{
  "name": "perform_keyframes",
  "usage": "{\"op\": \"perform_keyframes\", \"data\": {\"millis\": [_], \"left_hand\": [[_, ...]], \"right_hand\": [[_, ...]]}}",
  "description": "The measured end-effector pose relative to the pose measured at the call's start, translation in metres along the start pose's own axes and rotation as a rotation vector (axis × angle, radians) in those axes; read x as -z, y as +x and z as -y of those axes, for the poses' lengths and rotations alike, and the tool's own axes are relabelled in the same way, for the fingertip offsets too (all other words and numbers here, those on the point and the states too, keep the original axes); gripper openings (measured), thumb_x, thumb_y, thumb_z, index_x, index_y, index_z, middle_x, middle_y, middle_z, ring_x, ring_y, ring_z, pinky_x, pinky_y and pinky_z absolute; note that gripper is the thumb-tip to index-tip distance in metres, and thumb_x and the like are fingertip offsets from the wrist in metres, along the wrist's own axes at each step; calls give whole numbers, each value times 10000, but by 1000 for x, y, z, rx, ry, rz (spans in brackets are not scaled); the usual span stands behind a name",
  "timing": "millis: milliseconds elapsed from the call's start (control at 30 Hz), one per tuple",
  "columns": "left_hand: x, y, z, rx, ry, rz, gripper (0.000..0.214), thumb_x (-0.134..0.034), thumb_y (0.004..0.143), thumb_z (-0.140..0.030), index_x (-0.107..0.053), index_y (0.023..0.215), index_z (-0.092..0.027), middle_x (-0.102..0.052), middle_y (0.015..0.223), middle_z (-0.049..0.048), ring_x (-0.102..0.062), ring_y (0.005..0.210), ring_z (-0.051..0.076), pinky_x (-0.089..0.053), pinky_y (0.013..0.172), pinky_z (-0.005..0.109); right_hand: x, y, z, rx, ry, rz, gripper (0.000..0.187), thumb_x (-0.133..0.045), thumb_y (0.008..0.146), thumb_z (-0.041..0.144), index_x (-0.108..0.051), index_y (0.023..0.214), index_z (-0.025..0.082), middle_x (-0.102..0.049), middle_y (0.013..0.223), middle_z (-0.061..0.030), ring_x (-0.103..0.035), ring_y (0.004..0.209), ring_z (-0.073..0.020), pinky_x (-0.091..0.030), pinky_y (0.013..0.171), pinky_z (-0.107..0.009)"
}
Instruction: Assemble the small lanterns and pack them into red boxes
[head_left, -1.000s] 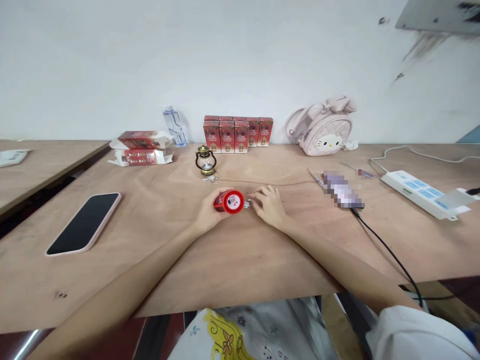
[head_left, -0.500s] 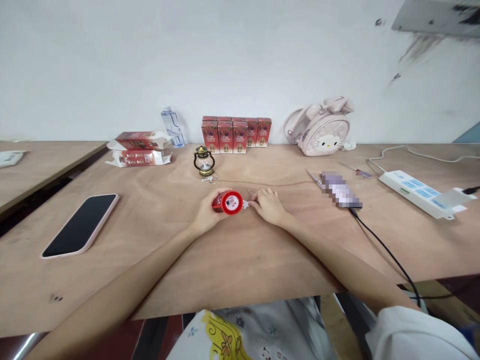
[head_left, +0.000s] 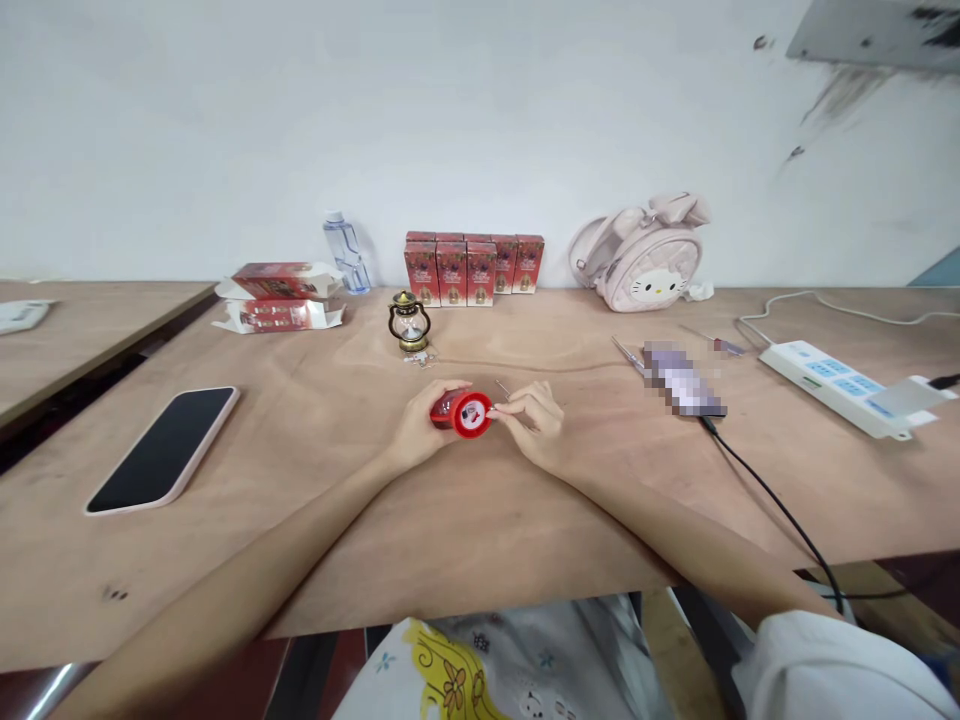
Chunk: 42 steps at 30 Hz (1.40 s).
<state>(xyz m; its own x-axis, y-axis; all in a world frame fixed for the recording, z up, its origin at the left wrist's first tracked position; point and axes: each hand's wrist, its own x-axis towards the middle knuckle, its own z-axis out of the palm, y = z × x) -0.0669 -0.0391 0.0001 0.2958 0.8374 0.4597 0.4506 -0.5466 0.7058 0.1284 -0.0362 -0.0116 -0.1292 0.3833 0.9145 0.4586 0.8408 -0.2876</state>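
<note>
My left hand [head_left: 415, 432] is wrapped around a small red lantern [head_left: 459, 412] lying on its side on the wooden table [head_left: 480, 510], its round base facing me. My right hand [head_left: 534, 422] pinches something tiny at the right edge of that base; I cannot make out what it is. A thin metal pin-like piece [head_left: 502, 388] lies just behind my right fingers. A bronze lantern [head_left: 409, 322] stands upright further back, with small loose metal parts [head_left: 421, 357] in front of it.
A black phone [head_left: 166, 446] lies at the left. Red boxes [head_left: 472, 268], a water bottle [head_left: 344, 252], opened cartons [head_left: 279, 296] and a pink bag [head_left: 645, 264] line the wall. A blurred item [head_left: 681, 378] with a black cable, tweezers [head_left: 628, 354] and a power strip [head_left: 844, 386] sit right.
The red lantern has turned slightly and shifted a little toward me. My right hand has lifted from flat on the table into a pinch at the lantern's base.
</note>
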Motion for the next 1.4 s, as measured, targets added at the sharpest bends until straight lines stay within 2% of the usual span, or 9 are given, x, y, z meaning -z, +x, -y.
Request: {"op": "perform_keyframes", "data": {"millis": [200, 367, 600, 733, 833, 967, 1100, 1267, 1400], "left_hand": [[-1, 0, 0, -75, 66, 25, 451, -737, 670, -336, -576, 1071, -206, -649, 1067, 78, -611, 986, 224, -479, 879, 370], [-1, 0, -1, -81, 85, 44, 431, -719, 681, -314, -575, 1073, -209, -645, 1069, 83, -606, 992, 232, -471, 888, 385], [0, 0, -2, -73, 77, 50, 429, -724, 677, -325, -584, 1069, -219, -650, 1050, 80, -608, 989, 235, -469, 898, 395], [-1, 0, -1, -36, 16, 17, 459, -738, 654, -325, -578, 1066, -201, -645, 1078, 82, -612, 997, 230, -480, 904, 386], [-1, 1, 2, 62, -89, -86, 491, -749, 633, -351, -564, 1056, -186, -645, 1089, 71, -621, 987, 219, -506, 879, 368], [-3, 2, 5, 150, -167, -245, 493, -758, 617, -374, -558, 1026, -183, -659, 1047, 56, -623, 985, 217, -515, 882, 380], [-4, 3, 6, 137, -163, -238, 484, -759, 613, -375, -564, 1013, -186, -664, 1029, 50, -627, 967, 216, -520, 875, 386], [-2, 2, 3, 108, -144, -192, 467, -757, 615, -353, -561, 1004, -184, -666, 999, 42, -630, 937, 207, -524, 853, 369], [0, 2, 0, 97, -152, -134, 461, -754, 617, -359, -558, 995, -182, -658, 1010, 46, -627, 939, 208, -523, 843, 362]], "right_hand": [[0, -2, 5, 186, -52, 75, 55, -598, 848, 196, -648, 827, 209, -632, 694, 8, -530, 653, -114, -366, 670, -299], [2, -1, 4, 195, -135, 115, 113, -559, 866, 187, -668, 847, 213, -647, 728, -6, -522, 688, -126, -349, 694, -312], [4, -2, 4, 93, -203, 329, 185, -508, 900, 248, -676, 822, 247, -639, 739, -13, -521, 707, -142, -314, 722, -342], [3, -2, 3, 5, -159, 222, 193, -490, 909, 277, -652, 824, 215, -655, 757, -28, -556, 725, -150, -344, 729, -332], [3, 2, -2, -109, -160, 175, 215, -454, 922, 268, -631, 837, 180, -672, 810, -57, -577, 794, -163, -367, 757, -323], [5, 7, -10, -130, -184, 400, 206, -449, 923, 259, -639, 950, 182, -690, 972, -58, -560, 920, -173, -356, 801, -316], [3, 9, -12, -29, -221, 657, 251, -435, 935, 288, -630, 1073, 211, -665, 1102, -48, -514, 1007, -186, -323, 825, -331], [-3, 7, -11, 36, -346, 729, 303, -407, 943, 323, -640, 1102, 212, -638, 1103, -71, -461, 1004, -221, -302, 815, -358], [-5, 5, -13, 81, -372, 730, 261, -456, 920, 333, -688, 977, 228, -620, 1064, -90, -451, 1010, -229, -299, 820, -371]]}}
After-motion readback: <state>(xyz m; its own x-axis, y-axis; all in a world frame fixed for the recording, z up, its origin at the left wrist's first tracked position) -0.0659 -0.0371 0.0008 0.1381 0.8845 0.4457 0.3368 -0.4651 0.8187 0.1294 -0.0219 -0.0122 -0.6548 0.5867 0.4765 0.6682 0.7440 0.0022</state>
